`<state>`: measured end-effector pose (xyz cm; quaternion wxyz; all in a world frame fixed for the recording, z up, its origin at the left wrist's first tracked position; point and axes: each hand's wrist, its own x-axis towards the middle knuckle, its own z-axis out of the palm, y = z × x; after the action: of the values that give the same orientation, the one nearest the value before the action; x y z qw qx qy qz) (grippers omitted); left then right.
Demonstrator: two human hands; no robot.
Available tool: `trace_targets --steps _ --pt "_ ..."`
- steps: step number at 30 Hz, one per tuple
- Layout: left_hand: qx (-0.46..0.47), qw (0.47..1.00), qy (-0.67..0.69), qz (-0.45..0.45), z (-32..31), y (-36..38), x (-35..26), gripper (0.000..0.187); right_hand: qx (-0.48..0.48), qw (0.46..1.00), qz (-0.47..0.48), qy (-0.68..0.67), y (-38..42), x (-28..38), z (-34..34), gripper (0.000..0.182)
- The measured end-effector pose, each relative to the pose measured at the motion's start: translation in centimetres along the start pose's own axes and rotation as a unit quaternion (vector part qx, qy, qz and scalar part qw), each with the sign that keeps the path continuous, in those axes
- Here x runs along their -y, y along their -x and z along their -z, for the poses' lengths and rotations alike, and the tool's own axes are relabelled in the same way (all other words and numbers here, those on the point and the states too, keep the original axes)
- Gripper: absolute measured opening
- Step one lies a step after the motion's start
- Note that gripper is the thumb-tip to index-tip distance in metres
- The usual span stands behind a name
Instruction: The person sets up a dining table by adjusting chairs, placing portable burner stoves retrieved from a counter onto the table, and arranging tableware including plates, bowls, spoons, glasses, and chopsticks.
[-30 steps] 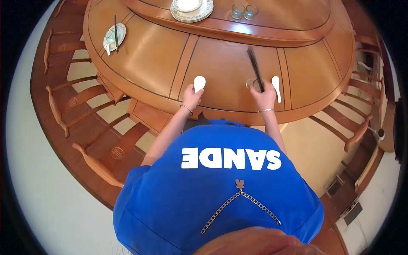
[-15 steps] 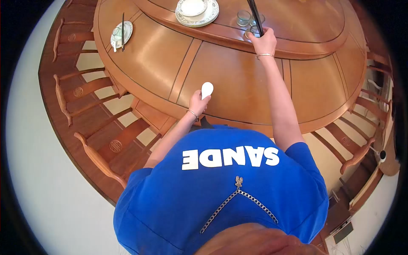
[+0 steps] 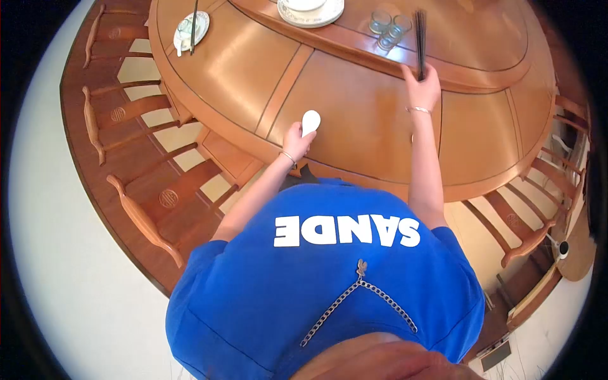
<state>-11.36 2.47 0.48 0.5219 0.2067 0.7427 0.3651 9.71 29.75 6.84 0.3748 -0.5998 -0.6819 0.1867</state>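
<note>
My left hand (image 3: 297, 139) is closed around the handle of white soup spoons (image 3: 311, 121), bowl end pointing away from me, over the near part of the round wooden table (image 3: 348, 101). In my right hand (image 3: 424, 88) is a bundle of dark chopsticks (image 3: 421, 47), held by one end and standing up from the fist. That hand is at the edge of the raised turntable (image 3: 468, 66). Just left of the chopsticks, several clear glasses (image 3: 387, 31) stand on the turntable. A stack of patterned white plates (image 3: 313, 16) lies farther left on it.
At the table's left lies a place setting: a plate (image 3: 201, 26) with a glass, a white spoon (image 3: 179, 49) and chopsticks (image 3: 194, 28). Wooden chairs (image 3: 145, 218) ring the table on the left, and another chair (image 3: 529, 237) stands at the right.
My right hand has drawn back from the glasses, toward me and to the right, with the chopsticks. My left hand stays nearly in place. The view has shifted slightly.
</note>
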Motion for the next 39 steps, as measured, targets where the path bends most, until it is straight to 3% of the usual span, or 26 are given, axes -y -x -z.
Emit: trace_targets --steps 2,3,4,6,9,13,16,20,24,26,27,30,32,33,36,39 --pt "-0.007 0.999 -0.034 0.006 -0.2 -0.2 1.1 0.030 0.021 0.995 -0.083 -0.044 2.5 -2.9 3.1 0.038" --pt "0.006 1.000 -0.025 -0.004 -0.1 -0.4 1.8 0.031 0.069 0.991 -0.109 0.032 3.5 -4.1 5.4 0.035" --pt "0.019 1.000 -0.017 -0.014 -0.3 -0.2 2.4 0.032 0.019 0.994 -0.093 -0.051 5.4 -7.0 6.1 0.032" --pt "0.009 0.998 -0.057 -0.010 -1.0 1.0 1.6 0.034 0.027 0.993 -0.116 -0.007 8.5 -9.0 9.0 0.032" --pt "0.026 0.995 -0.085 -0.038 -2.1 1.0 3.2 0.038 0.131 0.973 -0.154 0.109 12.0 -11.2 12.5 0.034" --pt "0.012 0.995 -0.092 -0.022 -3.9 2.7 2.5 0.034 0.153 0.959 -0.185 0.153 15.7 -13.7 13.3 0.040" --pt "0.020 0.998 -0.057 -0.012 -4.9 3.1 2.6 0.034 0.129 0.962 -0.161 0.181 17.2 -15.4 12.1 0.036" --pt "0.020 0.993 -0.107 -0.049 -5.7 3.4 2.2 0.033 0.093 0.976 -0.111 0.162 17.4 -15.0 11.2 0.035" --pt "0.047 0.996 -0.043 -0.055 -6.5 1.5 2.9 0.039 0.159 0.970 -0.146 0.107 16.9 -14.0 9.8 0.030" --pt "0.094 0.994 0.035 -0.036 -7.4 1.6 1.4 0.040 0.194 0.957 -0.206 -0.057 16.6 -10.0 10.1 0.035" --pt "0.109 0.992 0.052 -0.021 -7.8 2.8 -1.0 0.037 0.210 0.957 -0.183 -0.077 16.6 -10.3 9.1 0.032" --pt "0.162 0.970 0.179 0.009 -9.6 1.7 -2.8 0.033 0.228 0.909 -0.264 -0.226 16.7 -5.6 8.0 0.022" --pt "0.167 0.967 0.192 -0.004 -10.9 0.7 -3.1 0.027 0.263 0.902 -0.269 -0.212 16.2 -2.5 7.7 0.022" --pt "0.173 0.965 0.198 -0.006 -11.6 0.1 -3.4 0.025 0.237 0.903 -0.245 -0.261 16.3 -1.3 7.1 0.023" --pt "0.155 0.961 0.227 -0.007 -13.2 -0.9 -4.8 0.023 0.203 0.947 -0.166 -0.187 16.1 0.5 5.7 0.024" --pt "0.195 0.889 0.415 0.006 -14.1 -1.1 -6.1 0.025 0.194 0.951 -0.157 -0.182 16.3 -0.2 3.9 0.024"
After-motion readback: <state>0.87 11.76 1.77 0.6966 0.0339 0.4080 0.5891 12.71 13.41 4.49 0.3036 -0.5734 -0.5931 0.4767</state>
